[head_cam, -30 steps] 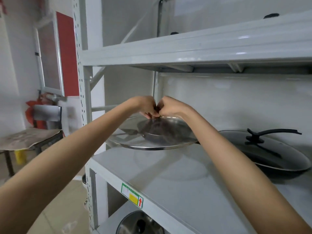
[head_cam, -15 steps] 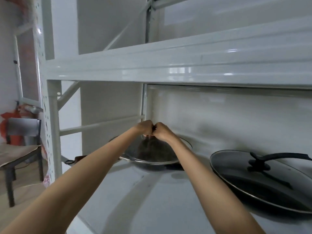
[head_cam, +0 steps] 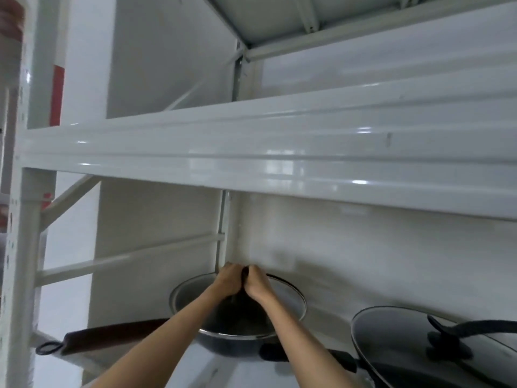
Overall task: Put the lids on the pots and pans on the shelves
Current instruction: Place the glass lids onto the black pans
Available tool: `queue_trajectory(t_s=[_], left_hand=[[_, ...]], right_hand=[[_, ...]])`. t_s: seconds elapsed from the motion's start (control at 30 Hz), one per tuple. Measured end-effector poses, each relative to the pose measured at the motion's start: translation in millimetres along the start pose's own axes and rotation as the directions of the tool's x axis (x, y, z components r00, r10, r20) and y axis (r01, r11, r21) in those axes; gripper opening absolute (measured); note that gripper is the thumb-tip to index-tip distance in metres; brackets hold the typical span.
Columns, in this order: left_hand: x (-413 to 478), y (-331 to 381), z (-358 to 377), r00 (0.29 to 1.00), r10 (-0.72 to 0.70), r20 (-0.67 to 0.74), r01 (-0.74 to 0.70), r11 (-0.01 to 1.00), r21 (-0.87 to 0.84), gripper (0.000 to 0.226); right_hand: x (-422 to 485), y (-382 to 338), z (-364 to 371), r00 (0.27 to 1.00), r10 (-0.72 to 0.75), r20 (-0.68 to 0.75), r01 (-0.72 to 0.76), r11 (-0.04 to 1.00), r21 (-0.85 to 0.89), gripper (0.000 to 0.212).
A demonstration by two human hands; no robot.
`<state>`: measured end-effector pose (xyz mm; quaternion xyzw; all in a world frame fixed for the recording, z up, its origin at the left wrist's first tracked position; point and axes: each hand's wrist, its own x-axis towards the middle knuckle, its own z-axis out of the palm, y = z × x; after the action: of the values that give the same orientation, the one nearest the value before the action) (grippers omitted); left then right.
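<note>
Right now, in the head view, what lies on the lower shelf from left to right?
Brown handle → glass lid, with the left hand and right hand gripping its knob → covered pan.

Both hands (head_cam: 244, 282) bunch together, hiding the lid's knob completely. The covered pan (head_cam: 414, 348) on the right runs off the frame's edge.

Glossy white metal shelf beam (head_cam: 279, 152); glass lid (head_cam: 285, 296), steel-rimmed.
</note>
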<state>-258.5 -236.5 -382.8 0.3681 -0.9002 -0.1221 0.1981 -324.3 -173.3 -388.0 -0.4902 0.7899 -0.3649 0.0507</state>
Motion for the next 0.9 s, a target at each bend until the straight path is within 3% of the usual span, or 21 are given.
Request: queue_trajectory(t_s=[0.27,0.5,0.83,0.9], left_hand=[[-1,5,11,0.995,0.010,-0.104,-0.023,0.992,-0.126,0.040],[1,4,18,0.987,0.011,-0.163,-0.034,0.990,-0.138,0.039],[-6,1,11,0.995,0.003,-0.096,-0.014,0.994,-0.111,0.034],[-13,-2,5,0.998,-0.002,-0.057,-0.002,0.998,-0.066,0.033]], right_hand=[[8,5,-3,0.993,0.045,-0.107,-0.039,0.998,0.056,0.031],[11,9,-1,0.992,0.017,-0.128,-0.009,0.998,0.062,0.030],[6,11,-6,0.992,0.002,-0.123,0.001,1.000,0.024,0.018],[4,11,-10,0.993,0.000,-0.122,-0.001,1.000,-0.004,0.026]])
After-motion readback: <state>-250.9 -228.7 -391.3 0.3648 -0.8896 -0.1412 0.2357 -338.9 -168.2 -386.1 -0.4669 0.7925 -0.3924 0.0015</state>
